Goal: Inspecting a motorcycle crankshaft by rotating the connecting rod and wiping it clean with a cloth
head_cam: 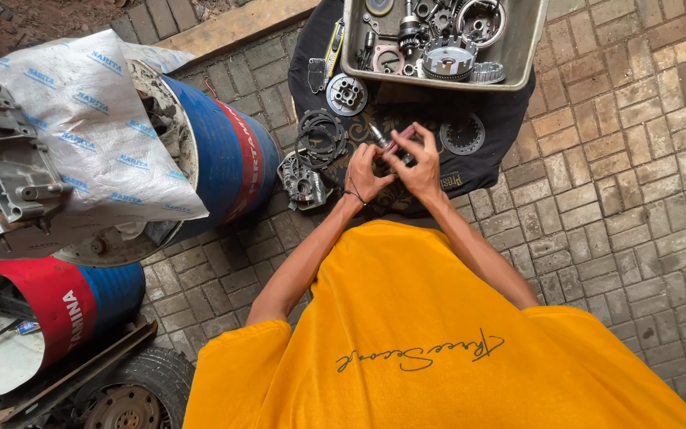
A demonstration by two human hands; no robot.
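Left hand (367,171) and right hand (418,167) pinching small metal shaft (380,137) (over black cloth (486,151))

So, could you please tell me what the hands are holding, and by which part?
Both hands, left hand and right hand, pinch a small metal shaft at its near end; the exact contact is too small to tell.

Tray (518,56) of parts behind cloth (486,159), drum (224,159) left

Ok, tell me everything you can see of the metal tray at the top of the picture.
The metal tray is a shallow, rectangular, dull grey pan with raised walls and rounded corners, scuffed and grimy. It sits flat on a dark cloth spread over the brick paving, its far edge cut off by the frame. Inside lie greasy engine parts: toothed gears, round housings, a ring, small fittings. Neither hand touches it; both work below it.
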